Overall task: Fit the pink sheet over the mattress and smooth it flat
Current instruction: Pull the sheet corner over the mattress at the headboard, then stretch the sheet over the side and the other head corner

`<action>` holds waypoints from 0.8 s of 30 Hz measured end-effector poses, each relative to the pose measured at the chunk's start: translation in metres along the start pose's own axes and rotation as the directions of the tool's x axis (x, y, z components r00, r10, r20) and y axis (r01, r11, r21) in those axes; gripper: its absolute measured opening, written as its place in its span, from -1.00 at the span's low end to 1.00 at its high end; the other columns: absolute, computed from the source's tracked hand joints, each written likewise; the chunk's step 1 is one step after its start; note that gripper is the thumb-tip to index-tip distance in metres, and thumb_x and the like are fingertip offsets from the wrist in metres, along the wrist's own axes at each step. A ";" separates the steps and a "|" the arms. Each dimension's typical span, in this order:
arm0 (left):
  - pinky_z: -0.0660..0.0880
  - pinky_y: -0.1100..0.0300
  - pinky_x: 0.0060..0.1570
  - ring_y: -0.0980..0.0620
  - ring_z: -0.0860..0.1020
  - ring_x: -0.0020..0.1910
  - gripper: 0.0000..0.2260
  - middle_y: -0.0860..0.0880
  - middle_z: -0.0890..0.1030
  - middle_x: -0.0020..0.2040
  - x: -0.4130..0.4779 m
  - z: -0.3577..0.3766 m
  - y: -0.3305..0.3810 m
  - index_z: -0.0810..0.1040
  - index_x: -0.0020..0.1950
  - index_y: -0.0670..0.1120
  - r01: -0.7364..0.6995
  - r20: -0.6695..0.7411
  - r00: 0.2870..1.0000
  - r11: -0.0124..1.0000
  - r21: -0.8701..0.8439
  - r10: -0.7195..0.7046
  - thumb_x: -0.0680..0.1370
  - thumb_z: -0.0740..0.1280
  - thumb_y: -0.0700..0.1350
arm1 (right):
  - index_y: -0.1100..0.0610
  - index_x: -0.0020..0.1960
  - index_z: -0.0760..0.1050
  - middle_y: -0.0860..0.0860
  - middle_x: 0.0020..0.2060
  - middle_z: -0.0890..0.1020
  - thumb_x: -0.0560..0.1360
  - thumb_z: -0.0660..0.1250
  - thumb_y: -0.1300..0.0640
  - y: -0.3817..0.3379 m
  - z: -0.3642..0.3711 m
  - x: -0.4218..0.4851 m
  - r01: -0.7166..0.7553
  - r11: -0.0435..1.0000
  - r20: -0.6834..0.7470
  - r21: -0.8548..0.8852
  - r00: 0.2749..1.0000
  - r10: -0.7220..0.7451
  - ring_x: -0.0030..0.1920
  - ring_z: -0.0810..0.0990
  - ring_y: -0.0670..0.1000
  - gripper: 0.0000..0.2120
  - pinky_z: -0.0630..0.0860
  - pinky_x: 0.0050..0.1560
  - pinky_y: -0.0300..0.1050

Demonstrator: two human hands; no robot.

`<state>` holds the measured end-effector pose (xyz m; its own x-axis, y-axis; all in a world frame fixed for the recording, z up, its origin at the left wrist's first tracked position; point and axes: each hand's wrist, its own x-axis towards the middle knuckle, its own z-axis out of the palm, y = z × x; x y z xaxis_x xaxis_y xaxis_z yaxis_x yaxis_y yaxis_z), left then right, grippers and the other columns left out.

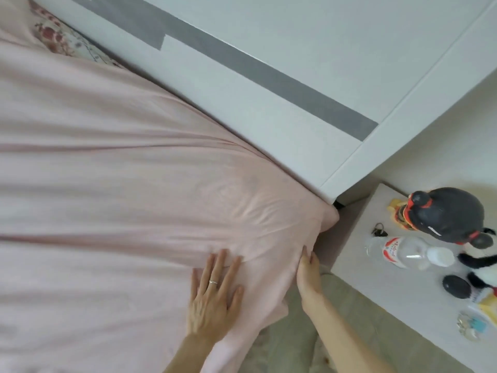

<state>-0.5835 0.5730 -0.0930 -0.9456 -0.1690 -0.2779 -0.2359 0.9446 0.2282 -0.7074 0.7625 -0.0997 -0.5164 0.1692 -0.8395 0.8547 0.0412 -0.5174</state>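
Pink sheet [134, 184] plain; bottle [408, 253] label illegible.

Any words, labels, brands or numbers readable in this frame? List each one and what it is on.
No text is legible.
Label on the bottle lying on the nightstand: red print on white, too blurred to read.
Nothing else in view shows lettering that can be made out.

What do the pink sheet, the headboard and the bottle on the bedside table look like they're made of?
The pink sheet: soft matte fabric, possibly cotton; it pulls into long creases. The headboard: smooth matte white panels with a grey stripe, perhaps painted board or upholstery; unclear. The bottle: clear glossy plastic, see-through, with a white cap.
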 end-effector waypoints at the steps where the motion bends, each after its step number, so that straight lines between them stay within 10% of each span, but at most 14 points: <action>1: 0.12 -0.22 0.45 0.00 0.06 0.59 -0.46 0.08 0.07 0.61 -0.025 0.007 -0.004 0.16 0.57 0.17 0.057 0.018 0.998 0.998 -0.007 -0.057 0.59 0.09 0.20 | 0.01 0.54 0.17 -0.11 0.37 0.39 0.62 0.10 -0.23 0.014 0.002 -0.008 -0.043 0.999 0.041 -0.009 0.998 0.043 0.32 0.39 -0.01 -0.43 0.34 0.27 -0.05; 6: 0.20 -0.25 0.38 -0.02 0.20 0.54 -0.41 0.04 0.21 0.58 -0.144 0.035 -0.013 0.28 0.53 0.16 0.434 0.087 0.899 0.900 -0.037 -0.430 0.57 -0.09 0.33 | -0.05 0.26 0.48 -0.01 0.15 0.59 0.52 0.15 -0.37 0.066 -0.003 -0.037 -0.322 0.944 0.304 -0.078 0.894 0.330 0.10 0.56 0.05 -0.49 0.47 0.04 0.04; 10: 0.19 -0.25 0.39 -0.04 0.17 0.55 -0.43 0.05 0.20 0.57 -0.209 0.049 0.002 0.23 0.52 0.25 0.738 0.064 0.665 0.643 -0.205 -0.744 0.51 0.11 0.30 | 0.07 0.17 0.53 0.10 0.04 0.65 0.51 0.31 -0.23 0.081 -0.011 -0.057 -0.331 0.933 0.371 -0.138 0.856 0.359 -0.01 0.64 0.09 -0.58 0.44 -0.17 -0.08; 14: 0.12 -0.19 0.44 -0.20 0.17 0.52 -0.38 -0.11 0.15 0.57 -0.240 0.043 -0.002 0.17 0.52 0.06 0.871 0.127 0.144 0.065 -0.487 -0.981 0.52 0.12 0.29 | 0.10 0.14 0.52 0.10 0.05 0.64 0.56 0.21 -0.26 0.094 -0.013 -0.066 -0.279 0.948 0.319 -0.153 0.894 0.315 0.04 0.60 0.08 -0.55 0.44 -0.02 0.01; 17: 0.29 -0.18 0.34 -0.32 0.35 0.38 -0.35 -0.27 0.24 0.49 -0.248 0.038 -0.019 0.15 0.53 -0.09 0.583 0.326 -0.248 -0.410 -0.701 -0.912 0.55 0.21 0.20 | 0.14 0.16 0.51 0.14 0.16 0.57 0.58 0.12 -0.29 0.111 -0.013 -0.067 -0.269 0.947 0.269 -0.174 0.913 0.308 0.06 0.57 0.10 -0.48 0.41 0.10 0.08; 19: 0.37 -0.12 0.26 -0.29 0.45 0.28 -0.42 -0.27 0.43 0.36 -0.255 0.040 -0.038 0.31 0.43 -0.12 0.466 0.393 -0.246 -0.464 -0.753 -0.886 0.52 0.30 0.17 | 0.11 0.11 0.50 0.15 0.21 0.51 0.56 0.14 -0.30 0.126 -0.007 -0.065 -0.280 0.938 0.256 -0.204 0.910 0.327 0.10 0.54 0.12 -0.51 0.39 0.16 0.11; 24: 0.55 -0.11 0.02 -0.20 0.54 -0.05 -0.58 -0.07 0.53 -0.14 -0.270 0.054 -0.058 0.48 0.08 -0.07 0.556 0.399 0.053 -0.305 -0.773 -0.916 0.42 0.33 0.23 | 0.08 0.24 0.45 0.10 0.12 0.58 0.49 0.30 -0.25 0.151 0.009 -0.070 -0.313 0.935 0.383 -0.164 0.854 0.353 0.17 0.55 0.12 -0.51 0.43 0.25 0.09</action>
<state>-0.3026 0.5795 -0.0820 0.2553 -0.7617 -0.5955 -0.6273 -0.5992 0.4974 -0.5428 0.7478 -0.1208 -0.1593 -0.2184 -0.9628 0.9700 0.1468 -0.1938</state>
